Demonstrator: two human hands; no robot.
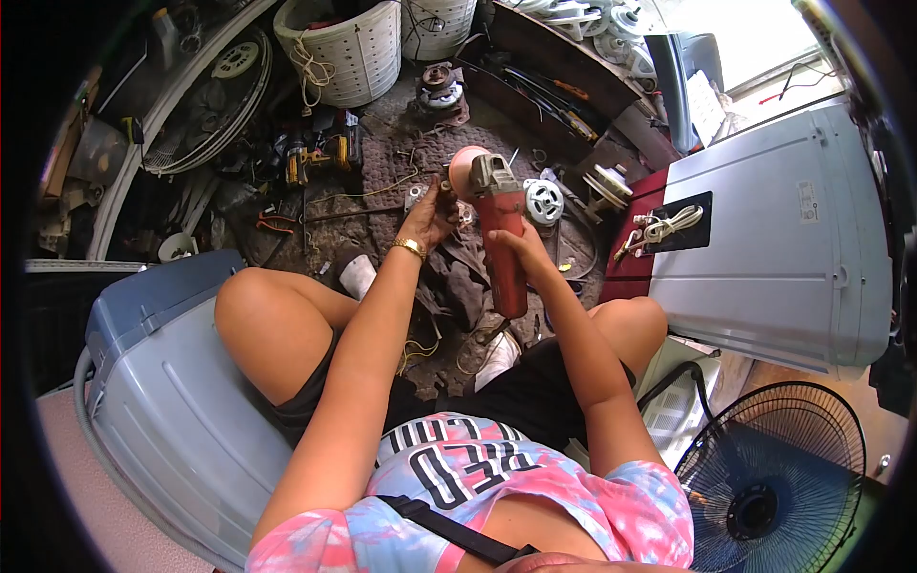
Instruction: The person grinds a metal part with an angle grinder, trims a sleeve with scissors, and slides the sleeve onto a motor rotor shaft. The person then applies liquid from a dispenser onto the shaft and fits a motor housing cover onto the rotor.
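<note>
My right hand [519,246] is wrapped round the red body of an angle grinder [503,229]. The grinder's grey head points away from me, and its pale orange disc [465,170] faces left. Close beside the disc, my left hand [432,218] has its fingers closed on a small metal part [445,185], mostly hidden by the fingers. Whether that part touches the disc I cannot tell. Below the hands, a dark cloth [457,286] lies on the floor between my feet. A round silver motor housing [544,201] lies just right of the grinder.
A yellow cordless drill [315,158], orange-handled pliers [276,222] and a motor [440,91] lie ahead on the floor. White baskets [349,62] stand behind. Washing machine bodies flank me, grey-blue at left [191,382] and grey at right [764,234]. A black fan [764,487] stands at lower right.
</note>
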